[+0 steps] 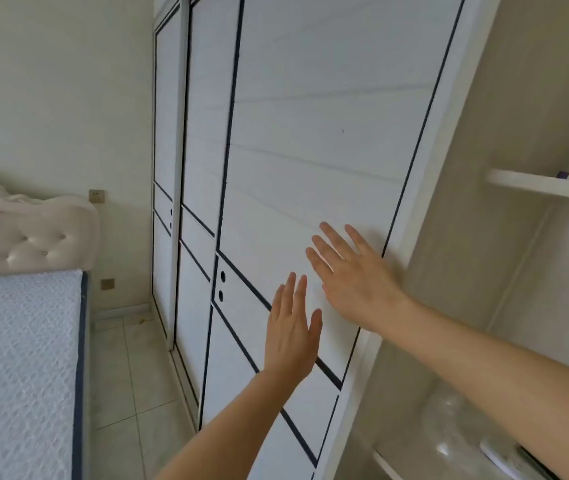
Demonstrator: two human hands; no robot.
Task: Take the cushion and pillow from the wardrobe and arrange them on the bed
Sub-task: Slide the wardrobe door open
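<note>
A white wardrobe with dark-lined sliding doors (311,133) fills the middle of the view. My right hand (352,275) lies flat against the nearest door panel, fingers spread. My left hand (291,330) is just below and to the left of it, fingers straight and close to the same panel, holding nothing. To the right of the door's edge an open wardrobe section (505,271) shows. A clear plastic bag (460,431) with something pale inside lies low in that section. The bed (16,358) with a bare quilted mattress is at the left. No cushion or pillow can be told apart.
A tufted cream headboard (23,237) stands against the far wall. A narrow strip of tiled floor (130,375) runs between bed and wardrobe. A white shelf (546,185) in the open section carries a small dark item. Wall sockets (97,196) sit by the headboard.
</note>
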